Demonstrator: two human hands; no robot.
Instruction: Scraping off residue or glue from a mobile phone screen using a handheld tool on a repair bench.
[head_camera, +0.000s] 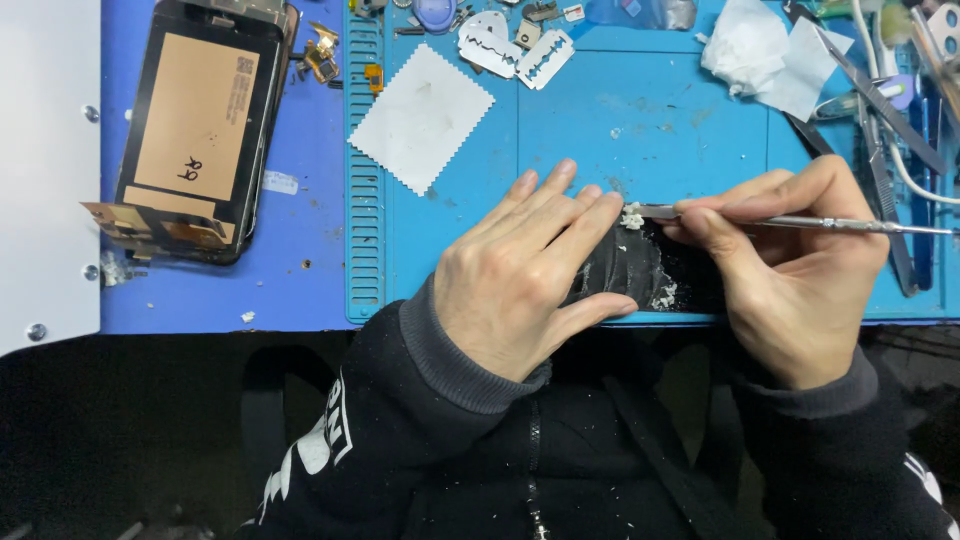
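From the head camera we look down at a blue work mat (600, 130) on a blue table. Our left hand (520, 275) lies flat with its fingers spread a little, pressing down on a black flat part (635, 268) at the near edge of the mat. Our hand hides much of that part, so we cannot tell its whole shape. Our right hand (790, 265) is pinched tight around a thin metal tool (800, 222). The tool's tip touches the top edge of the black part, right by a small lump of white gunk (632, 216). More white crumbs (664, 296) sit on the black part near its lower edge. Behind our hands, a white cloth square (421, 117) lies on the mat, and razor blades (520, 52) lie past it. Crumpled white tissue (765, 52) sits at the far right, next to tweezers (880, 100) and other tools. Far off to the left lies an opened phone (200, 125), well apart from our hands.
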